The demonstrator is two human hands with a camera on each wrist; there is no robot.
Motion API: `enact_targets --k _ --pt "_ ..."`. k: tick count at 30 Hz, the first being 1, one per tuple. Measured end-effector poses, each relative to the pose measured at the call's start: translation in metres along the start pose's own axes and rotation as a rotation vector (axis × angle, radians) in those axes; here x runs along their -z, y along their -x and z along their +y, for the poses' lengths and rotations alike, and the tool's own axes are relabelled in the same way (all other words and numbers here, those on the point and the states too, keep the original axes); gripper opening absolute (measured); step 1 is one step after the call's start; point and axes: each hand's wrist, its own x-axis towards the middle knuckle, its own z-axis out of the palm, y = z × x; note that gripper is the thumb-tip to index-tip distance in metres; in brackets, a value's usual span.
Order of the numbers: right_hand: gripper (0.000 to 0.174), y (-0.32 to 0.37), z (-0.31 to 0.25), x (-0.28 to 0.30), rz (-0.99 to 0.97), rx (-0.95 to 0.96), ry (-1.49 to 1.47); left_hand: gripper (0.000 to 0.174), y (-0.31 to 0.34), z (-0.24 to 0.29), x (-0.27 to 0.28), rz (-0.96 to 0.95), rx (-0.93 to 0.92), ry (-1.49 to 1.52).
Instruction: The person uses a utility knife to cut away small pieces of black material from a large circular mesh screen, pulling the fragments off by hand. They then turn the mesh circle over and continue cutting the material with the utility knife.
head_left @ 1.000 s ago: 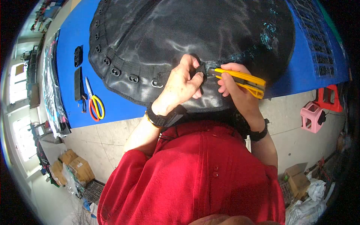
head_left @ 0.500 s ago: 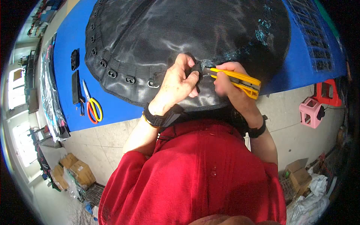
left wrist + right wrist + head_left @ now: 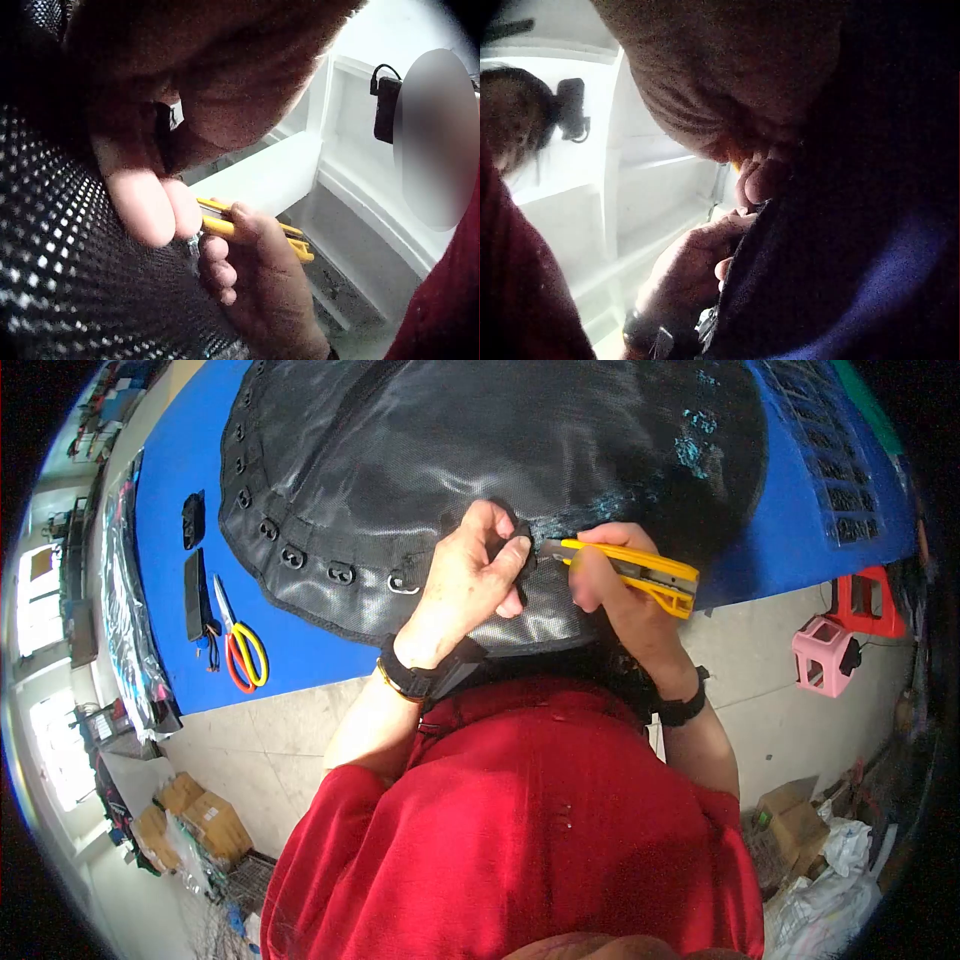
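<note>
A large round black mesh sheet (image 3: pixel 430 450) lies on the blue table. Near its front edge, my left hand (image 3: pixel 465 580) pinches a small black fabric piece (image 3: pixel 524 532) between thumb and forefinger; the hand hides most of it. My right hand (image 3: pixel 632 600) grips a yellow utility knife (image 3: pixel 655 572), its blade pointing left, close to the left thumb tip. The left wrist view shows the knife (image 3: pixel 217 226) just beyond the left fingertips, over the mesh. In the dark right wrist view, the left hand (image 3: pixel 694 255) sits at the sheet's edge.
Black clips (image 3: pixel 340 573) and a metal ring (image 3: pixel 404 583) line the sheet's left rim. Scissors (image 3: pixel 240 650) with red and yellow handles, a flat black strip (image 3: pixel 195 595) and a black bundle (image 3: pixel 193 520) lie at left. Pink (image 3: pixel 825 655) and red stools (image 3: pixel 870 600) stand at right.
The head view has shifted slightly, so the sheet and table appear farther left. The right thumb has moved a little along the knife. Both hands keep their holds, and less of the black piece shows.
</note>
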Motion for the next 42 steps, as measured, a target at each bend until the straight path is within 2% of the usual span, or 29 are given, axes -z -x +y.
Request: enact_targets --k 5,17,32,42 --pt "0.022 -0.003 0.0 -0.003 0.048 0.032 -0.023 0.017 0.0 0.004 0.0 0.014 0.001 -0.106" --pt "0.018 -0.011 0.002 -0.012 0.055 0.032 -0.06 0.016 0.002 0.009 0.003 -0.017 -0.021 -0.103" --pt "0.02 -0.008 0.001 -0.005 -0.032 0.013 0.005 0.017 0.001 0.007 0.001 -0.007 -0.004 -0.083" --pt "0.013 -0.005 -0.002 -0.003 -0.037 0.061 0.087 0.013 0.0 0.004 0.002 -0.015 -0.036 -0.084"
